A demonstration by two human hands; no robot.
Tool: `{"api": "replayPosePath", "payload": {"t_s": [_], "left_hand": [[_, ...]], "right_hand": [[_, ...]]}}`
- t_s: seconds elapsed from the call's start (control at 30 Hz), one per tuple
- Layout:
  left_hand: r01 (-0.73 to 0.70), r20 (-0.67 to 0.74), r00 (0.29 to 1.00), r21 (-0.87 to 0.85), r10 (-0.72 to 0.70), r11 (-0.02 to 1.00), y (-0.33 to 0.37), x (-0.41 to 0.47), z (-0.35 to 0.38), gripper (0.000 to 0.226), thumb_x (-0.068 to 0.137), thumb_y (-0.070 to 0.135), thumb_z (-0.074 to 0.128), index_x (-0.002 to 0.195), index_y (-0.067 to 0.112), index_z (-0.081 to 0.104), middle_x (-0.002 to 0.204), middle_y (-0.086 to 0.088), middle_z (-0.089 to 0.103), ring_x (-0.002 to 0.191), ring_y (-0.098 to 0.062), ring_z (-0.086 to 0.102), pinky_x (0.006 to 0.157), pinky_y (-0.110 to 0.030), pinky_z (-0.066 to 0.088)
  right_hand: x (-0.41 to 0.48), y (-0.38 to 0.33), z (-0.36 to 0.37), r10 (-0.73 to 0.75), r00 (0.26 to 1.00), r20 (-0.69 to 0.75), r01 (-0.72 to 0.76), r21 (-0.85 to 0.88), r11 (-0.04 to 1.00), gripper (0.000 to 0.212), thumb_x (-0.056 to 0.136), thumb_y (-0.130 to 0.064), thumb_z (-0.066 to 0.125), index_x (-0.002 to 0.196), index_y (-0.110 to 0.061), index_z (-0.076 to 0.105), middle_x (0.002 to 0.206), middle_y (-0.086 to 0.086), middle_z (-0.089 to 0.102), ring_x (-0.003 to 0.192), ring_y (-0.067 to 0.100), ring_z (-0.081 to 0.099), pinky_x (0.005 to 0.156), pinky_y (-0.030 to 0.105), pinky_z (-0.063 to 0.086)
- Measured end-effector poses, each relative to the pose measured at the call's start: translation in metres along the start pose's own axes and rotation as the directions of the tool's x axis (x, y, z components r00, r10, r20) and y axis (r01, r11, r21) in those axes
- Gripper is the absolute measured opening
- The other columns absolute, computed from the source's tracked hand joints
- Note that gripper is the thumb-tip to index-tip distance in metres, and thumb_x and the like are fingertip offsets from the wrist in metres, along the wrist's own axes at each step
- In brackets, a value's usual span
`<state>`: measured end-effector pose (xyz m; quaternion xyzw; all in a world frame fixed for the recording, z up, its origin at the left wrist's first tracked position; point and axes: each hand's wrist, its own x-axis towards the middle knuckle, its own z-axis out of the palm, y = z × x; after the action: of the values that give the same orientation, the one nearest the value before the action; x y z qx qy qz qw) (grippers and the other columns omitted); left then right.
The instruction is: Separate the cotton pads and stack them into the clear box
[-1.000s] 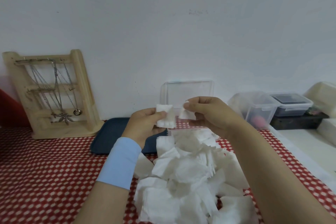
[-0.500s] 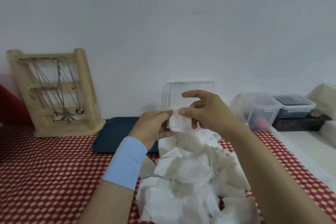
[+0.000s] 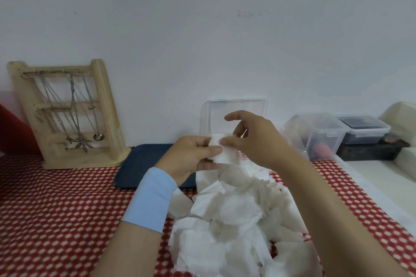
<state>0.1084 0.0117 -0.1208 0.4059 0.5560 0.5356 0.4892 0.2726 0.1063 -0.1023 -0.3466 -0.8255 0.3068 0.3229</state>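
Two hands pinched one cotton pad (image 3: 225, 156).
My left hand (image 3: 191, 155) gripped it, thumb on top; my right hand (image 3: 255, 139) nipped its upper edge, index raised. Behind stood the clear box (image 3: 234, 117), at the back edge of the table (image 3: 56, 209), contents hidden.

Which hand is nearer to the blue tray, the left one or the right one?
Left. The left hand overlaps the right end of the tray in the view; the right hand is off to its right, in front of the clear box.

Both hands, left hand (image 3: 191, 155) and right hand (image 3: 254, 139), pinch one cotton pad (image 3: 221, 153)
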Motion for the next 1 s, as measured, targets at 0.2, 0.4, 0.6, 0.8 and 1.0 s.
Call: {"api": "replayPosePath", "payload": {"t_s": [0.2, 0.4, 0.6, 0.8, 1.0], "left_hand": [[0.016, -0.055, 0.998, -0.15, -0.024, 0.989, -0.001, 0.005, -0.003, 0.024, 0.096, 0.011, 0.065, 0.115, -0.002, 0.07, 0.109, -0.017, 0.076, 0.1, -0.029, 0.075, 0.08, -0.036, 0.064], [-0.015, -0.105, 0.994, -0.253, -0.012, 0.967, 0.001, 0.006, -0.001, 0.025, 0.098, 0.017, 0.063, 0.114, 0.0, 0.07, 0.108, -0.015, 0.077, 0.094, -0.025, 0.076, 0.072, -0.03, 0.063], [0.0, -0.119, 0.991, -0.497, -0.068, 0.868, 0.002, 0.009, -0.002, 0.028, 0.096, 0.016, 0.064, 0.119, -0.001, 0.066, 0.111, -0.016, 0.075, 0.096, -0.025, 0.075, 0.072, -0.032, 0.064], [-0.046, -0.336, 0.937, -0.381, -0.091, 0.924, -0.005, 0.011, -0.012, 0.024, 0.092, 0.012, 0.072, 0.114, 0.004, 0.07, 0.098, -0.009, 0.076, 0.079, -0.018, 0.075, 0.065, -0.027, 0.061], [0.027, -0.127, 0.989, -0.33, -0.072, 0.944, 0.0, 0.005, 0.005, 0.02, 0.098, 0.015, 0.061, 0.112, 0.004, 0.072, 0.098, -0.013, 0.078, 0.082, -0.019, 0.076, 0.069, -0.028, 0.063]], "right_hand": [[-0.002, 0.004, -0.005, 0.27, 0.883, 0.384, -0.419, 0.387, 0.821, 0.027, 0.098, -0.035, 0.063, 0.108, -0.013, 0.076, 0.096, 0.007, 0.075, 0.076, 0.017, 0.069, 0.064, 0.03, 0.053], [0.0, 0.006, 0.003, 0.317, 0.861, 0.399, -0.501, 0.547, 0.671, 0.022, 0.08, -0.03, 0.082, 0.093, -0.013, 0.076, 0.079, 0.002, 0.071, 0.065, 0.014, 0.066, 0.065, 0.03, 0.052], [0.0, 0.005, 0.004, 0.306, 0.845, 0.439, -0.533, 0.652, 0.539, 0.016, 0.089, -0.025, 0.074, 0.099, -0.013, 0.074, 0.076, 0.001, 0.071, 0.059, 0.015, 0.066, 0.062, 0.029, 0.049], [0.003, 0.009, -0.004, 0.3, 0.944, 0.139, -0.314, 0.66, 0.683, 0.014, 0.094, -0.022, 0.071, 0.082, -0.016, 0.075, 0.077, -0.001, 0.071, 0.057, 0.013, 0.062, 0.051, 0.025, 0.047], [-0.002, -0.008, 0.012, 0.171, 0.981, 0.09, -0.192, 0.525, 0.829, 0.013, 0.093, -0.016, 0.071, 0.085, -0.005, 0.075, 0.07, 0.008, 0.068, 0.053, 0.015, 0.058, 0.042, 0.025, 0.037]]}}
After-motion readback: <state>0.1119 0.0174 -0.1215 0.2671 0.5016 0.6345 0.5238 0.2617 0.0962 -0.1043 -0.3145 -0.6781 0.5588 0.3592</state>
